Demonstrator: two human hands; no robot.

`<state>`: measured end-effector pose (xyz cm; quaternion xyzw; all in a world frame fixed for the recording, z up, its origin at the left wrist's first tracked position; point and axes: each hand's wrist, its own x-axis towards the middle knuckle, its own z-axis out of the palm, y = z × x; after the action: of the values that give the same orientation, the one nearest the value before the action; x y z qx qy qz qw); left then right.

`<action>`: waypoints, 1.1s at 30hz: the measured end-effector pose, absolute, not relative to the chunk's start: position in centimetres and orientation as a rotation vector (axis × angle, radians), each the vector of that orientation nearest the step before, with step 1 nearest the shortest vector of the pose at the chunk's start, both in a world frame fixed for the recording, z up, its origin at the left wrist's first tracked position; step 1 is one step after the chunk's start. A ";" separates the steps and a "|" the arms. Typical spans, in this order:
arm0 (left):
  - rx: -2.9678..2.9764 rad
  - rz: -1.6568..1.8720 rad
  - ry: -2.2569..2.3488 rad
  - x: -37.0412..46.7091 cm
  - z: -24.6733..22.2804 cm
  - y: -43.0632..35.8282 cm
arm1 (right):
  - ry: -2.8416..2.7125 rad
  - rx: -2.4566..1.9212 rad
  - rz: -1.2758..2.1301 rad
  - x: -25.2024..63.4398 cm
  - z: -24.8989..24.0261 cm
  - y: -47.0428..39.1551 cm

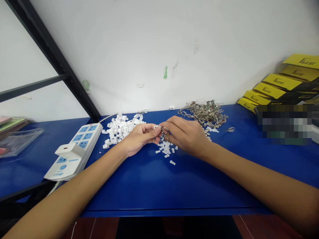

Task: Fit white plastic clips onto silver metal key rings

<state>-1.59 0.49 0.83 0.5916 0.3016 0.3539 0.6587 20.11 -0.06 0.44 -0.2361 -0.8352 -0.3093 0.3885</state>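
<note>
Over the middle of the blue table, my left hand [139, 138] pinches a small white plastic part [156, 127] between thumb and fingers. My right hand [186, 134] meets it there, its fingers closed on a small coil of thin brownish wire [164, 133]. Whether the wire is joined to the white part is hidden by the fingers. Below the fingertips lies a scatter of flat white arrow-shaped pieces [165, 149]. A heap of white plastic housings [118, 127] lies beyond my left hand. Behind my right hand sits a tangled pile of coiled wires with small boards [206, 113].
A white power strip [93, 132] with a plugged-in adapter [69, 151] stands at the left, beside a black metal frame [62, 66]. Yellow boxes [281, 81] are stacked at the right by the wall. The blue table's [169, 189] front edge runs below my arms.
</note>
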 end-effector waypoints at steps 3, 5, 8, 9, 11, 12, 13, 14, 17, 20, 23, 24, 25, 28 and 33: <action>1.329 0.799 0.687 -1.5 1.0 0.4 | -2.137 -0.655 -0.782 20.0 0.3 -0.1; 1.335 0.799 0.675 -1.6 1.1 0.4 | -2.142 -0.665 -0.765 19.9 0.3 -0.1; 1.356 0.794 0.655 -1.7 1.3 0.5 | -2.175 -0.654 -0.722 20.0 0.6 0.0; 1.362 0.789 0.651 -1.8 1.3 0.5 | -2.180 -0.646 -0.715 20.0 0.6 0.0; 1.367 0.775 0.647 -1.9 1.3 0.5 | -2.168 -0.637 -0.720 19.9 0.7 0.0; 1.370 0.767 0.645 -1.9 1.3 0.5 | -2.154 -0.637 -0.729 19.9 0.6 -0.1; 1.375 0.759 0.643 -2.0 1.3 0.5 | -2.141 -0.639 -0.738 19.8 0.5 -0.1; 1.380 0.752 0.641 -2.0 1.3 0.6 | -2.133 -0.645 -0.740 19.7 0.4 -0.1; 1.386 0.734 0.631 -2.1 1.2 0.6 | -2.124 -0.663 -0.716 19.6 0.2 -0.1; 1.372 0.737 0.621 -2.1 1.1 0.5 | -2.153 -0.647 -0.666 19.7 0.4 0.0; 1.374 0.753 0.614 -2.1 0.9 0.6 | -2.240 -0.595 -0.633 20.2 0.8 0.0; 1.376 0.759 0.611 -2.1 0.9 0.6 | -2.259 -0.575 -0.640 20.3 1.0 0.1; 1.376 0.764 0.613 -2.1 0.9 0.6 | -2.267 -0.555 -0.655 20.5 1.1 0.1; 1.367 0.793 0.653 -2.0 0.8 0.7 | -2.244 -0.533 -0.703 20.7 1.1 0.1; 1.353 0.838 0.720 -1.5 1.0 0.4 | -2.233 -0.621 -0.684 20.5 0.6 0.1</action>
<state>-1.54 0.43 1.00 0.5939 0.3158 0.3676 0.6422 20.51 0.15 0.62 -0.2404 -0.8639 -0.2646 0.3548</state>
